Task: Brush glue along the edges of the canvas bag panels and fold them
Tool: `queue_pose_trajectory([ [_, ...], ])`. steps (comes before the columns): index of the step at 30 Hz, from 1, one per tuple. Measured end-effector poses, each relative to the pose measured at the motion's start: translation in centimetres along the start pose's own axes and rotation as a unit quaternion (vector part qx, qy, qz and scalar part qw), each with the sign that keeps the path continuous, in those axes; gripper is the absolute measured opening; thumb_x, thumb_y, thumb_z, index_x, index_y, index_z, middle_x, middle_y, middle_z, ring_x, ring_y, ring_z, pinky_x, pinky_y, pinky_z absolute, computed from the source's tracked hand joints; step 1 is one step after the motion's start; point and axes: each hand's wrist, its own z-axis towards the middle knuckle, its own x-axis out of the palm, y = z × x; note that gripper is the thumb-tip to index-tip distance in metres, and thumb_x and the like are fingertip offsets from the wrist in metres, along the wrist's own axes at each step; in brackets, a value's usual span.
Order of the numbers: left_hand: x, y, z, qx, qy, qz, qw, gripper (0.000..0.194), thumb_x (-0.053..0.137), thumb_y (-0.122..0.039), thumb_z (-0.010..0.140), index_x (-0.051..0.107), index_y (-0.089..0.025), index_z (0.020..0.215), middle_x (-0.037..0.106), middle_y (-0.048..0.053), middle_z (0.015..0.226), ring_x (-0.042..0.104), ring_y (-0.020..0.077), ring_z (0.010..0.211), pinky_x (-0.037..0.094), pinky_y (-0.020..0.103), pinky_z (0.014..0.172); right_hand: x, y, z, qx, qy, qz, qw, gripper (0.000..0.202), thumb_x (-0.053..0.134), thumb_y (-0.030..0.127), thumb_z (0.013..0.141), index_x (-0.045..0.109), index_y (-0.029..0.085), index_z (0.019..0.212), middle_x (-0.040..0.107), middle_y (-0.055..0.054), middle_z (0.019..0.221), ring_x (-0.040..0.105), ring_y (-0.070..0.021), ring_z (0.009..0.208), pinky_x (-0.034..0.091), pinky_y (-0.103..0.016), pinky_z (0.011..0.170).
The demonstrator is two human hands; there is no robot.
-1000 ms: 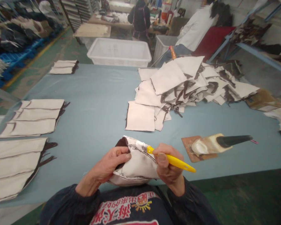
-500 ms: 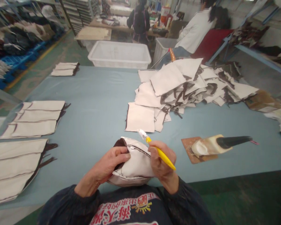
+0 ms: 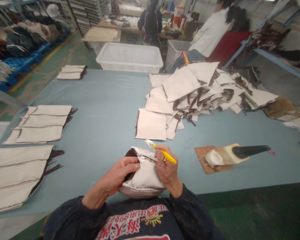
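Close to my body at the table's front edge is a cream fabric pouch [image 3: 147,175] with a dark brown lining, its mouth spread toward the left. My left hand [image 3: 121,171] grips the pouch at that mouth, thumb on the cream side and the other fingers partly hidden. In my right hand [image 3: 166,163] is a yellow-handled brush [image 3: 168,156], its tip coated in white paste and pointing up and left. The right hand rests against the right side of the pouch, by a seam with white smears. A glue container [image 3: 218,156] with a black handle sticking out lies to the right on a brown board [image 3: 203,151].
A large heap of cream pieces [image 3: 182,83] covers the back right of the blue-green table [image 3: 102,100]. Overlapping stacks of similar pieces [image 3: 42,123] lie along the left. Beyond the far edge stand a white tub [image 3: 130,56] and a seated person in white [image 3: 210,33].
My right hand and the brush have shifted left and slightly up, and the brush handle lies flatter. The left hand keeps its hold on the pouch. The whole view has shifted slightly.
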Motion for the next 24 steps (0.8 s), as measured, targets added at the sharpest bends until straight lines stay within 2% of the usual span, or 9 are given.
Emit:
queue_pose_trajectory([
  [4,-0.5,0.0,-0.2,0.016,-0.013,-0.015,1.000,0.030,0.087,-0.039,0.071,0.077,-0.011,0.079,0.071,0.004,0.063,0.059,0.0104,0.053,0.043,0.017,0.050,-1.5,1.4,-0.3,0.040,-0.070,0.128,0.989,0.028,0.049,0.038,0.104,0.066,0.020,0.092,0.058,0.004,0.059,0.054,-0.0123,0.050,0.043,-0.023,0.050],
  [7,-0.6,-0.1,-0.4,0.014,-0.019,-0.014,1.000,0.033,0.087,-0.038,0.071,0.078,-0.010,0.086,0.073,0.005,0.066,0.061,0.0109,0.056,0.044,0.017,0.052,-2.1,2.5,-0.3,0.084,-0.053,0.219,0.971,0.036,0.049,0.045,0.104,0.062,0.020,0.082,0.047,0.007,0.049,0.042,-0.0095,0.040,0.034,-0.020,0.041],
  [10,-0.7,-0.1,-0.5,0.008,-0.024,-0.012,1.000,0.037,0.088,-0.039,0.069,0.079,-0.010,0.091,0.074,0.005,0.069,0.061,0.0106,0.057,0.045,0.017,0.053,-1.6,2.6,-0.3,0.087,-0.020,0.228,0.970,0.038,0.051,0.048,0.103,0.062,0.019,0.081,0.047,0.007,0.048,0.041,-0.0091,0.039,0.035,-0.020,0.042],
  [15,-0.7,0.2,-0.4,0.006,-0.030,-0.009,1.000,0.035,0.089,-0.039,0.068,0.078,-0.011,0.084,0.072,0.004,0.067,0.058,0.0093,0.053,0.043,0.017,0.051,-0.5,2.0,-0.7,0.055,-0.036,0.176,0.982,0.036,0.047,0.045,0.105,0.063,0.020,0.086,0.052,0.005,0.052,0.047,-0.0107,0.043,0.040,-0.022,0.045],
  [18,-0.7,0.1,-0.4,0.008,-0.023,-0.004,1.000,0.035,0.088,-0.040,0.070,0.078,-0.012,0.088,0.074,0.004,0.069,0.060,0.0105,0.056,0.044,0.018,0.054,-0.5,2.1,-0.9,-0.007,-0.017,0.124,0.992,0.029,0.047,0.037,0.105,0.065,0.021,0.089,0.056,0.004,0.056,0.052,-0.0119,0.045,0.042,-0.024,0.047],
  [20,-0.6,0.0,-0.5,0.010,-0.018,0.004,1.000,0.035,0.087,-0.041,0.071,0.079,-0.012,0.087,0.073,0.004,0.068,0.059,0.0107,0.056,0.044,0.018,0.054,-0.7,2.1,-0.8,-0.092,0.007,0.081,0.992,0.023,0.049,0.031,0.104,0.065,0.023,0.090,0.063,0.002,0.062,0.059,-0.0138,0.052,0.047,-0.026,0.053],
  [22,-0.5,-0.1,-0.5,0.015,-0.013,0.015,1.000,0.036,0.086,-0.043,0.073,0.079,-0.011,0.088,0.073,0.004,0.068,0.059,0.0111,0.057,0.044,0.019,0.055,-0.9,2.1,-0.4,-0.197,0.054,0.046,0.978,0.020,0.050,0.027,0.102,0.066,0.024,0.091,0.069,-0.001,0.068,0.065,-0.0154,0.058,0.051,-0.028,0.058],
  [24,-0.5,-0.1,-0.4,0.020,-0.016,0.017,1.000,0.036,0.085,-0.044,0.074,0.079,-0.011,0.087,0.073,0.004,0.068,0.059,0.0112,0.057,0.044,0.019,0.056,-1.2,1.9,0.0,-0.263,0.093,0.026,0.960,0.019,0.050,0.027,0.102,0.067,0.024,0.095,0.071,-0.002,0.071,0.066,-0.0161,0.059,0.052,-0.029,0.059],
])
